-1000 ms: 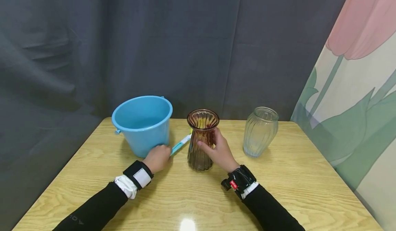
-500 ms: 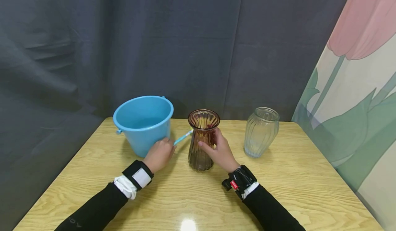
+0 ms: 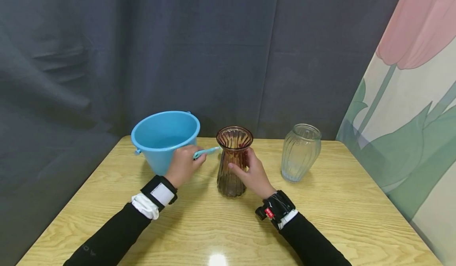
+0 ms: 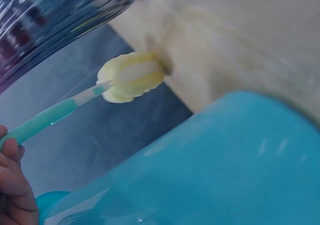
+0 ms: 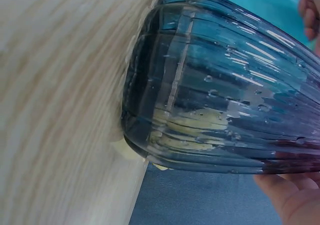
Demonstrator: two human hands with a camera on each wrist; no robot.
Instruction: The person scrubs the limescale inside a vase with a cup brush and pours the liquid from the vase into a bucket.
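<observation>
A ribbed amber glass vase (image 3: pixel 232 161) stands upright mid-table; my right hand (image 3: pixel 252 175) grips its waist from the right. The right wrist view shows the vase (image 5: pixel 225 85) close up, with the fingers (image 5: pixel 290 195) under it. My left hand (image 3: pixel 183 165) holds a bottle brush by its teal handle (image 3: pixel 206 152), lifted off the table between bucket and vase. Its yellow sponge head (image 4: pixel 131 76) shows in the left wrist view, with the handle (image 4: pixel 47 119) and my fingers (image 4: pixel 12 185) at the lower left. In the head view the sponge head is hidden behind the vase.
A blue plastic bucket (image 3: pixel 164 139) stands left of the vase, close to my left hand. A clear ribbed glass jar (image 3: pixel 300 151) stands to the right. The wooden table (image 3: pixel 221 226) ends at a dark curtain behind; a flower-printed panel (image 3: pixel 409 111) stands on the right.
My left hand picked the brush up from the table and raised it, its handle now nearly level beside the vase's neck. Right hand and vase stayed put.
</observation>
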